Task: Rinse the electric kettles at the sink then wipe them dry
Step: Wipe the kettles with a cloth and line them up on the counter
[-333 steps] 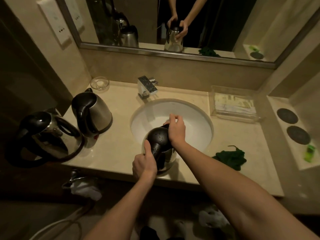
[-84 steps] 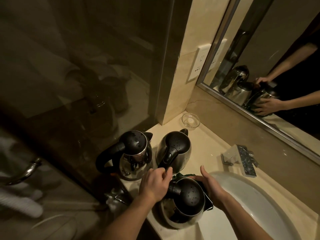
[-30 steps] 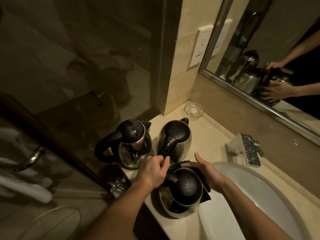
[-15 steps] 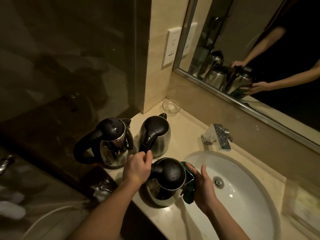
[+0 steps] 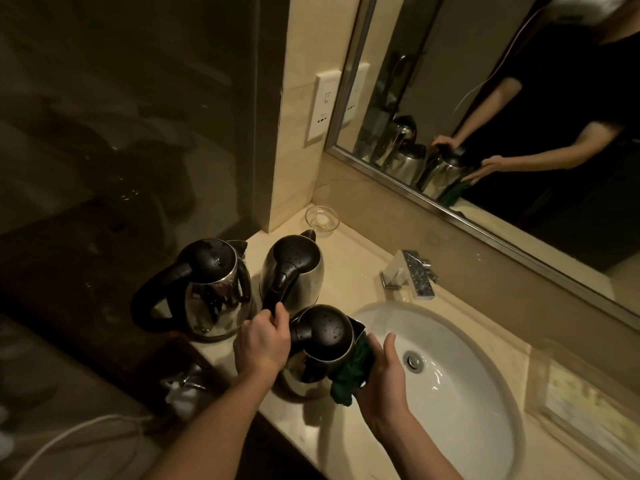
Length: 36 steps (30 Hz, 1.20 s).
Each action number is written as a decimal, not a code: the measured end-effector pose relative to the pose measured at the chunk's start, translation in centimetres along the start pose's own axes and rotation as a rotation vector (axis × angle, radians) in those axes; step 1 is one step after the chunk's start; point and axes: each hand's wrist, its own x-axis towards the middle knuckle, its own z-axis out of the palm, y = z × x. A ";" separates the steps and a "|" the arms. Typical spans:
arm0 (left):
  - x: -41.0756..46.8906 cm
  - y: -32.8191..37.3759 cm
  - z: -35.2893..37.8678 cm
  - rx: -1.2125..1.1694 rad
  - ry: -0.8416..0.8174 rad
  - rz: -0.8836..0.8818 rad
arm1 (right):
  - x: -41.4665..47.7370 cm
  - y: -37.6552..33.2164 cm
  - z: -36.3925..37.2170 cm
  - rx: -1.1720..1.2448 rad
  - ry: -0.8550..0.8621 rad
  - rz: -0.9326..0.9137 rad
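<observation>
Three steel kettles with black lids stand on the beige counter left of the sink (image 5: pixel 460 327). The nearest kettle (image 5: pixel 322 344) sits at the basin's left rim, its lid dotted with water drops. My left hand (image 5: pixel 263 341) grips its black handle. My right hand (image 5: pixel 384 375) presses a dark green cloth (image 5: pixel 349 372) flat against the kettle's right side, fingers straight. Behind it stand the middle kettle (image 5: pixel 294 271) and the left kettle (image 5: pixel 207 289) with a large loop handle.
A chrome faucet (image 5: pixel 410 273) stands behind the basin. A small glass dish (image 5: pixel 321 219) sits in the back corner. A mirror (image 5: pixel 502 116) runs along the back wall, with a wall socket (image 5: pixel 323 105) to its left. A clear tray (image 5: pixel 581 407) lies right of the sink.
The view has swung slightly right. My right hand with the green cloth has slid down the kettle's right side. My left hand keeps its grip on the handle.
</observation>
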 end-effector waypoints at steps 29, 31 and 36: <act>0.5 -0.2 0.0 -0.112 -0.037 -0.062 | -1.4 -0.3 3.9 -1.893 -0.262 -0.871; 0.5 -0.1 -0.1 -0.117 -0.030 -0.057 | -0.8 -1.1 4.0 -1.865 -0.212 -0.862; 0.3 -0.2 -0.1 -0.108 -0.035 -0.075 | 0.8 -4.6 6.0 -1.636 -0.251 -0.683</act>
